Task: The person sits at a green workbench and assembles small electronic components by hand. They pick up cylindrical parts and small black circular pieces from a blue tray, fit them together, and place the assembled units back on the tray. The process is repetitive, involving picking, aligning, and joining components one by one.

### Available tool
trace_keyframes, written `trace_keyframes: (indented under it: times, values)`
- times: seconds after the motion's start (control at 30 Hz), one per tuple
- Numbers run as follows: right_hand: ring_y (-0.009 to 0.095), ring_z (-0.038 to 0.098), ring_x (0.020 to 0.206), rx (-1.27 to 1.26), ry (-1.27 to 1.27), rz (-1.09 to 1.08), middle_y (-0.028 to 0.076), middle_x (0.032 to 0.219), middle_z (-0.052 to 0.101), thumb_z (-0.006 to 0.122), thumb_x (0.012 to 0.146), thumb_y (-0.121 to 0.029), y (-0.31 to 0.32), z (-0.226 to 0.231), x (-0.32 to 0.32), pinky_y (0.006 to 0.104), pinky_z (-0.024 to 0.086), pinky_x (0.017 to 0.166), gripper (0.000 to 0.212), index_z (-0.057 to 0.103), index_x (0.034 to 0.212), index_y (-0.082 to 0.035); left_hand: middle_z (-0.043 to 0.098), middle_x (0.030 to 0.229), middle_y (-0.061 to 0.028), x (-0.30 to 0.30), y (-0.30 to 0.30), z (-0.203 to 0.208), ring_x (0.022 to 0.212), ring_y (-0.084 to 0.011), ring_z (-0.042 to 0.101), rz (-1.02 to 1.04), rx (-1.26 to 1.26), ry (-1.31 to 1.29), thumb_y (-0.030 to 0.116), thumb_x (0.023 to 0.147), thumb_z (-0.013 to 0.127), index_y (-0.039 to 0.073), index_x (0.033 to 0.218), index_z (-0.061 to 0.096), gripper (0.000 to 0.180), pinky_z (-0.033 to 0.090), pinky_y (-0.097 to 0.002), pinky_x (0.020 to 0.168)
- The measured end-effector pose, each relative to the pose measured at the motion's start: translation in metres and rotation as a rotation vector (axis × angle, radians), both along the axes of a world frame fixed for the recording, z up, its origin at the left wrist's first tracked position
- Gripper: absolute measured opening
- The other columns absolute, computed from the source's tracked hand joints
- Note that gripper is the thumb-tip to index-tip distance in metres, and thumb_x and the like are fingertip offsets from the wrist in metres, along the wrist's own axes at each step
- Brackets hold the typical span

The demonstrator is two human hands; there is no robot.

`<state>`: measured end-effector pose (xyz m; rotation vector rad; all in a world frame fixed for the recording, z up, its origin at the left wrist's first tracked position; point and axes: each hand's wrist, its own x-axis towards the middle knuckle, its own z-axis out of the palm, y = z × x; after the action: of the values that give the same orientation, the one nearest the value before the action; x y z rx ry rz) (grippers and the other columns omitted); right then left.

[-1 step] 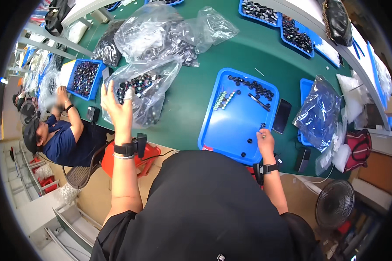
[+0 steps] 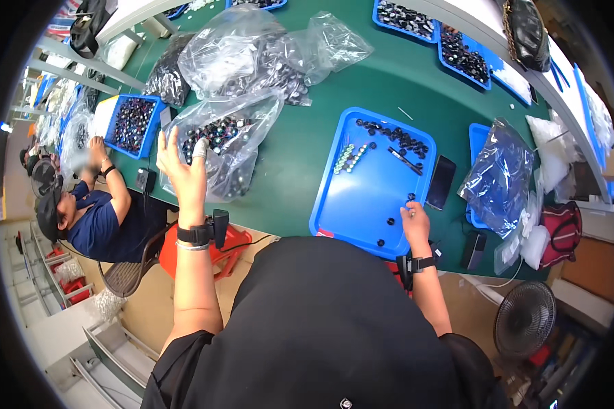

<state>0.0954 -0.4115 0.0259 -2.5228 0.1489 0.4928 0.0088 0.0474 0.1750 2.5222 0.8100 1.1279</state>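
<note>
My left hand is raised with its fingers spread, a pale cover on one fingertip. It is at the near side of a clear plastic bag of small dark round pieces; whether it touches the bag I cannot tell. At the right edge of a blue tray, my right hand has its fingers curled together. A small black round piece is at its fingertips; what the fingers hold is hidden. In the tray are more black pieces, a green-topped group in rows and a black stick-like item.
A dark phone lies right of the tray. Farther right, a clear plastic bag covers another blue tray. Larger bags and a blue bin of pieces are at the left. A co-worker sits there. Shelf rails cross the back.
</note>
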Motion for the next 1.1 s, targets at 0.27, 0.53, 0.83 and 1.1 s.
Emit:
trace_keyframes:
  times: [0.27,0.53,0.83,1.1]
  values:
    - [0.039,0.065,0.084,-0.41,-0.122,0.133,0.02,0.092,0.067,0.059,0.087,-0.035,0.01,-0.014,0.014,0.0472,0.05,0.074,0.042,0.05,0.12,-0.01,0.06,0.108,-0.0119,0.013,-0.091,-0.021,0.106,-0.0297,0.054,-0.611,-0.327,0.123,0.003,0.074,0.068,0.006,0.102,0.062,0.028,0.042,-0.0384,0.092]
    - [0.039,0.064,0.081,-0.45,-0.227,0.294,0.022,0.079,0.065,0.065,0.08,-0.018,0.0,-0.031,0.029,0.0479,0.049,0.07,0.02,0.06,0.088,-0.001,0.062,0.106,-0.0133,0.024,-0.148,-0.06,0.097,-0.0287,0.061,-0.956,-0.776,0.402,0.008,0.088,0.056,0.003,0.109,0.061,0.022,0.049,-0.0369,0.086]
    - [0.002,0.044,0.058,0.701,0.097,0.063,-0.002,0.066,0.056,0.063,0.089,-0.014,0.074,0.041,0.014,0.0198,0.031,0.049,0.014,0.059,0.085,-0.001,0.053,0.116,-0.0154,0.042,-0.19,-0.074,0.094,-0.0234,0.06,-1.053,-1.117,0.584,0.002,0.08,0.059,0.002,0.127,0.049,0.048,0.05,-0.0346,0.083]
    - [0.005,0.041,0.053,0.913,0.299,-0.01,0.0,0.07,0.056,0.058,0.092,-0.017,0.102,0.081,-0.002,0.0182,0.031,0.049,0.015,0.06,0.089,-0.003,0.062,0.1,-0.0109,0.044,-0.193,-0.093,0.09,-0.0203,0.061,-1.041,-1.179,0.463,0.0,0.079,0.058,0.001,0.116,0.056,0.038,0.049,-0.0336,0.082]
